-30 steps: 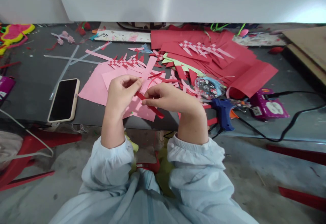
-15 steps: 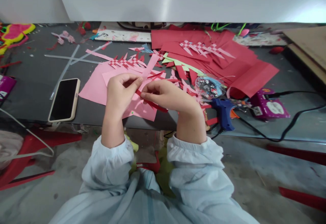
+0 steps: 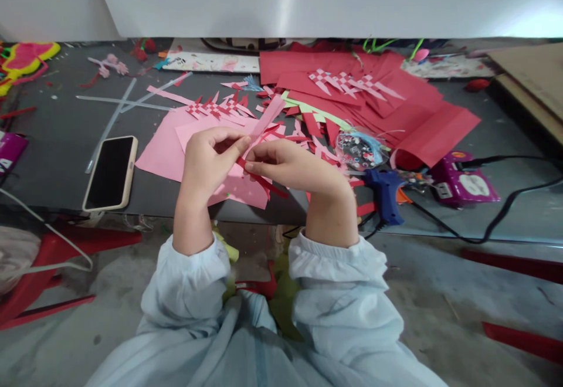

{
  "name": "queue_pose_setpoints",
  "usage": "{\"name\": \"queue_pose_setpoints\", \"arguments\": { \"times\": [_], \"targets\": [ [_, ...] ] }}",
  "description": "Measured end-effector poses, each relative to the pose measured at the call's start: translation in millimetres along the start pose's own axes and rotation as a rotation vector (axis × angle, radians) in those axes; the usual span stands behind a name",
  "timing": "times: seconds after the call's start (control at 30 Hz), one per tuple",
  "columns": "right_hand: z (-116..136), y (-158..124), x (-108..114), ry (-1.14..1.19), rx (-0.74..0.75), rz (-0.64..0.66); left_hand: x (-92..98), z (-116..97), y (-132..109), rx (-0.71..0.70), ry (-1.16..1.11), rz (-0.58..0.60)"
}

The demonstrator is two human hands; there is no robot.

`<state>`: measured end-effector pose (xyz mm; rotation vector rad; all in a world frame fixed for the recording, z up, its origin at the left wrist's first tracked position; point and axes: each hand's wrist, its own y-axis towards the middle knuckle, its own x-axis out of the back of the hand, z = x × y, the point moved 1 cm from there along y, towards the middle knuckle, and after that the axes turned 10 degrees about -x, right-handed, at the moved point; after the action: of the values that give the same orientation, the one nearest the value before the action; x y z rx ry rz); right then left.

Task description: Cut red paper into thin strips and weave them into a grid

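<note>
My left hand (image 3: 209,161) and my right hand (image 3: 292,167) meet above the front edge of the dark table (image 3: 57,141). Both pinch paper strips between thumb and fingers. A pink strip (image 3: 267,116) rises from the pinch toward the back right. A red strip (image 3: 269,186) runs down to the right under my right hand. Beneath the hands lie pink paper sheets (image 3: 165,146). A woven red-and-white piece (image 3: 217,107) rests just behind them.
A phone (image 3: 111,171) lies face up at the left. Red sheets (image 3: 396,105) with another woven piece (image 3: 347,82) cover the back right. A blue glue gun (image 3: 386,193), a purple box (image 3: 461,184) and black cables (image 3: 505,211) sit right. Red stool legs (image 3: 61,246) stand below.
My hands have drawn closer together. The pink strip has swung up and to the right, and the red strip has been pulled further under my right hand.
</note>
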<state>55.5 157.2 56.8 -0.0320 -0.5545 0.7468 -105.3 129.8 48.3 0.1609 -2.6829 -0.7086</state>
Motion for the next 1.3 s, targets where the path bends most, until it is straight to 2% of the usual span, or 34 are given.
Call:
{"name": "queue_pose_setpoints", "arguments": {
  "times": [0.23,0.47,0.63,0.7,0.83,1.0,1.2,1.3],
  "targets": [
    [1.1,-2.4,3.1,-0.024,-0.005,0.029,3.7,-0.4,-0.8,0.013,0.014,0.013],
    [-3.2,-2.8,4.0,-0.043,0.016,0.074,2.2,-1.7,-1.4,-0.028,-0.023,0.107],
    [-0.1,-3.9,3.6,-0.038,-0.039,0.045,2.0,-5.5,-0.5,-0.090,-0.008,0.045],
    [0.8,-4.4,3.4,-0.017,-0.044,-0.011,2.9,-6.4,-0.4,-0.088,0.012,0.032],
    [-1.2,-2.6,3.2,0.145,-0.020,-0.205,3.6,-5.9,-0.8,-0.052,0.043,0.039],
    [-3.1,0.4,3.3,0.389,0.061,-0.365,0.2,-3.5,-1.1,0.009,-0.077,0.020],
    [-3.4,1.8,4.1,0.516,0.052,-0.532,0.2,-2.4,-0.3,0.119,-0.142,-0.114],
    [-5.5,3.5,4.4,0.536,-0.005,-0.614,1.3,-1.7,-0.5,0.175,-0.182,-0.052]
  ]
}}
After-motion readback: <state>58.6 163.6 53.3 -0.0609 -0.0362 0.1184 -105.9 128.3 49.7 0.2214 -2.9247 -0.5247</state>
